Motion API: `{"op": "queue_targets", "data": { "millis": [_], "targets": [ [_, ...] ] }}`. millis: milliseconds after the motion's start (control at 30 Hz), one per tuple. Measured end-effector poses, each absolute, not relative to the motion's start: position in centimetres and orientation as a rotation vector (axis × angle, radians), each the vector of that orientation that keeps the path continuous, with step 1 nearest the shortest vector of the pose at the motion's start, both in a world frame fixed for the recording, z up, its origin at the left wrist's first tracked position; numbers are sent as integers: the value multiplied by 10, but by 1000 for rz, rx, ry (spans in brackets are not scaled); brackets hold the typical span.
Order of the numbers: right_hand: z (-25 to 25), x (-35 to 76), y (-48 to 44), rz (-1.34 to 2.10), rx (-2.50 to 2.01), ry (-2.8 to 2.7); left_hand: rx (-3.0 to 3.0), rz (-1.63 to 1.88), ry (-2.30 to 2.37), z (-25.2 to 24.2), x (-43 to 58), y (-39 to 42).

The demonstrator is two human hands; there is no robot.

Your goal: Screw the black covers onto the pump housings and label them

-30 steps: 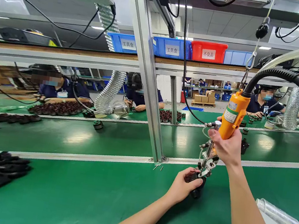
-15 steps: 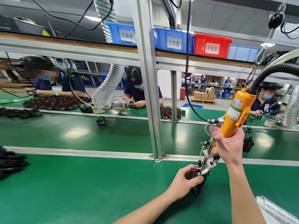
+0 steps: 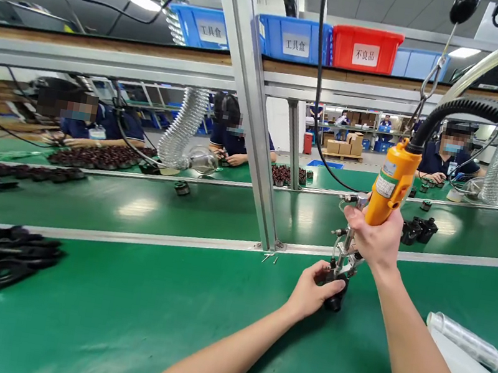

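Observation:
My right hand (image 3: 376, 235) is wrapped round an orange power screwdriver (image 3: 390, 183), which hangs from a cable and hook and has a thick black hose at its top. Its metal tip section (image 3: 347, 249) points down onto a small black part (image 3: 335, 296) on the green bench. My left hand (image 3: 314, 290) grips that black part, thumb in front and fingers behind, close to the tool's tip. Fingers and tool hide much of the part, so its exact kind does not show.
Clear plastic rolls (image 3: 461, 365) lie at the right. Black ring-shaped parts (image 3: 5, 258) are heaped at the left. A slanted metal post (image 3: 258, 131) meets the bench rail near loose screws (image 3: 270, 258). Black parts (image 3: 420, 231) stand on the belt beyond. Co-workers sit opposite.
The camera view has tilted down and shifted slightly, and more black parts show behind my right hand. Both hands keep their hold, with the tool's tip still at the black part.

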State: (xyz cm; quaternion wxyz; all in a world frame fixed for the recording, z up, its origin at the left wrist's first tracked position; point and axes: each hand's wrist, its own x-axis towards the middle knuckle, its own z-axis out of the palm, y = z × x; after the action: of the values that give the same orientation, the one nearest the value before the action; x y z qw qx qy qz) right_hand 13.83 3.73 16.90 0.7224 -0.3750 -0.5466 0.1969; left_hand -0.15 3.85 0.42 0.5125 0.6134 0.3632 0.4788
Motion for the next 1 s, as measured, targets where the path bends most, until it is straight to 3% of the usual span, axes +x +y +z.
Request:
{"op": "queue_targets", "data": {
  "millis": [133,300,400,1000],
  "targets": [
    [170,148,32,413,-782,-1154,1520,1248,922,0,-9,32],
    [183,177,16,250,-747,-1083,1436,994,587,0,-18,34],
    [191,187,7,157,-745,-1083,1480,1106,731,-2,-13,31],
    [181,162,17,377,-670,-1107,1580,1102,785,-10,-8,32]
  ]
}}
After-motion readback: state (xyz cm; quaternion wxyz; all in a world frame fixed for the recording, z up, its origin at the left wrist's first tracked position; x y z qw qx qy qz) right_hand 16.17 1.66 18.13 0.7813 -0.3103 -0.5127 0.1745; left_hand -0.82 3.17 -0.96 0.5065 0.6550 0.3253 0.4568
